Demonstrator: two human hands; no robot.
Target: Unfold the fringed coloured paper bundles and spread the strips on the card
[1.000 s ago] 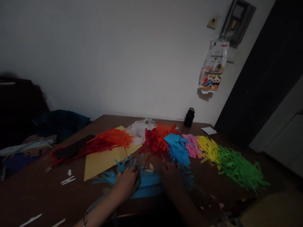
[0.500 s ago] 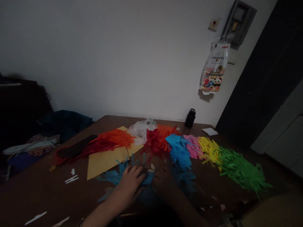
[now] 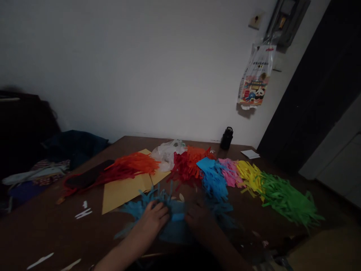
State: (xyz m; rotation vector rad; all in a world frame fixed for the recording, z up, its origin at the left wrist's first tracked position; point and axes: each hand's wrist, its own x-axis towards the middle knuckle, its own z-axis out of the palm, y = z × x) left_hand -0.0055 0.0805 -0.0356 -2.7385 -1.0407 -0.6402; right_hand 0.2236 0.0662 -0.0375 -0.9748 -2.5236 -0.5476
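Left hand point(image 3: 156, 217)'s curled over the left side of the blue fringed paper point(image 3: 177, 217), near middle of the table point(image 3: 53, 229); right hand point(image 3: 197, 219)'s at its right. Can't tell either's grip. I'd press both sides evenly.

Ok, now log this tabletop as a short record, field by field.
Left hand: on blue fringed sheet
Right hand: on the same sheet, shadowed
Row beyond, left to right: red pile, orange pile, blue pile, pink pile, yellow pile, green pile
Tan sheet: partly under orange strips
Black container: upright, far side of table
Lighting: dim
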